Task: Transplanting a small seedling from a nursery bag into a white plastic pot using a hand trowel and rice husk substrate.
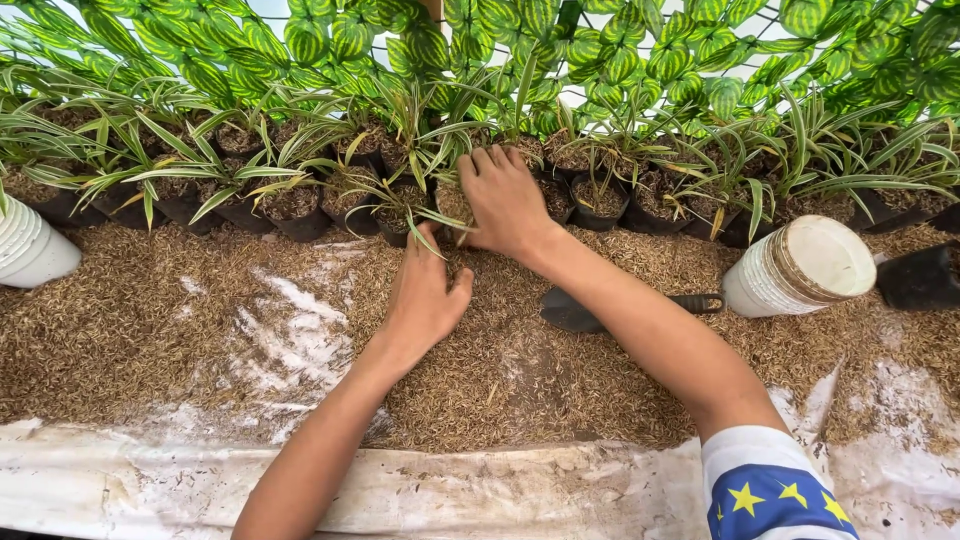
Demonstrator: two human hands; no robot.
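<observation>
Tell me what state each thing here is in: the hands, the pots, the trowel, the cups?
Left hand: flat on the husk bed, fingers at a pot's base.
Right hand: open, palm down on a small potted plant.
Row of black pots: upright, filled, planted.
Trowel: lying flat, unheld.
Stack of white cups: tipped on its side.
Husk bed: spread loosely over a white sheet.

Dark trowel (pixel 575 312), white pot stacks (pixel 800 268) on husk-strewn bench (pixel 150 340)

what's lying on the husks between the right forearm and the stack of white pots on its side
In the head view, a small dark trowel lies on the brown husk litter between the right forearm and the sideways stack of white plastic pots.
</observation>
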